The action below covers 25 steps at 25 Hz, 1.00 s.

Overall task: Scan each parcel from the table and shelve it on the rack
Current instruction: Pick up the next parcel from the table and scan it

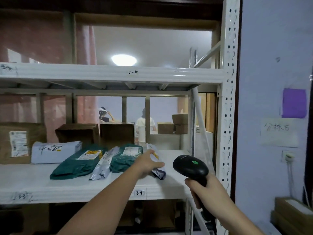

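Observation:
My left hand [147, 162] reaches onto the white rack shelf [84, 184] marked 3-4 and grips a grey-white plastic parcel [158, 172] at the right end of a row. My right hand [205, 190] grips a black barcode scanner [190, 166] by its handle, just in front of the shelf edge and to the right of that parcel. On the same shelf, left of my hand, lie two green mailer bags [127, 156] [77, 164], a thin grey bag [103, 164] between them and a white parcel [54, 151] with handwriting.
Brown cartons [18, 142] [116, 134] stand at the back of the shelf. The upper shelf [110, 73] is marked 2-4. The rack's white upright [227, 99] is at the right, with a pale wall beyond. Two people stand behind the rack.

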{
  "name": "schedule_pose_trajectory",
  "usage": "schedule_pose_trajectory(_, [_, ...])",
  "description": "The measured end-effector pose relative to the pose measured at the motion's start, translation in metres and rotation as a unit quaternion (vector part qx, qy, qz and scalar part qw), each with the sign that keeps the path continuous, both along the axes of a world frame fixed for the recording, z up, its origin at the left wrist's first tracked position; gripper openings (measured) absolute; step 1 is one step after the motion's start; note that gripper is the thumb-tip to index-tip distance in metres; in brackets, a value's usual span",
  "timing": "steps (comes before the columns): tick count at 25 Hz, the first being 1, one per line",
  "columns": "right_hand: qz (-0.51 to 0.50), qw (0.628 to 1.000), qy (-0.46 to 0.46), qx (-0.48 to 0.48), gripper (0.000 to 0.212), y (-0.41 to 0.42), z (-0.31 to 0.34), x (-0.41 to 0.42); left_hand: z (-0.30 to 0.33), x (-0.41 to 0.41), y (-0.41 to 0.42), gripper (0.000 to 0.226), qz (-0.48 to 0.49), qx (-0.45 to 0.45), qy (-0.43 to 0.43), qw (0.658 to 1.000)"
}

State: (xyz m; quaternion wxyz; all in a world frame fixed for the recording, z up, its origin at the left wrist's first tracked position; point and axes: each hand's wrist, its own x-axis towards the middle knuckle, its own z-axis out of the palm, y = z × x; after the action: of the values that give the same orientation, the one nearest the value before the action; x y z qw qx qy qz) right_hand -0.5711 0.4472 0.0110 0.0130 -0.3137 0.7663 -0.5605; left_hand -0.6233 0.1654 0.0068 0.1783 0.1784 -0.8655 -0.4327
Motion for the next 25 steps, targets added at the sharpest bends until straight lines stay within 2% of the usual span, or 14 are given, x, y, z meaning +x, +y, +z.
schedule_pose_trajectory(2, [-0.003,1.000,-0.003,0.000,0.030,-0.007,-0.001,0.001,0.003,0.002,0.001,0.090,0.047,-0.160,-0.066,0.984])
schedule_pose_trajectory(5, [-0.014,1.000,-0.002,0.002,0.029,-0.016,-0.008,0.003,0.008,0.012,0.005,0.077,0.113,-0.431,-0.115,0.888])
schedule_pose_trajectory(7, [-0.017,1.000,-0.005,0.007,0.030,-0.020,-0.012,0.004,0.008,0.013,0.005,0.067,0.086,-0.505,-0.103,0.852])
schedule_pose_trajectory(11, [-0.017,1.000,-0.011,0.020,0.027,-0.025,-0.018,0.004,-0.005,0.008,-0.002,0.058,0.055,-0.499,-0.129,0.855])
schedule_pose_trajectory(15, [-0.020,0.999,-0.025,0.014,0.027,-0.024,-0.023,0.007,-0.013,0.006,-0.002,0.049,0.075,-0.550,-0.101,0.826])
schedule_pose_trajectory(18, [-0.040,0.999,-0.030,0.002,0.024,-0.016,-0.026,0.010,-0.014,0.008,0.015,0.043,0.043,-0.506,-0.009,0.861])
schedule_pose_trajectory(21, [-0.067,0.997,-0.027,0.014,0.021,0.000,-0.033,0.014,-0.017,0.010,0.055,0.038,-0.042,-0.429,0.053,0.901])
schedule_pose_trajectory(25, [-0.128,0.991,-0.037,0.020,0.020,0.037,-0.052,0.019,-0.027,0.014,0.122,0.028,-0.111,-0.352,0.123,0.921])
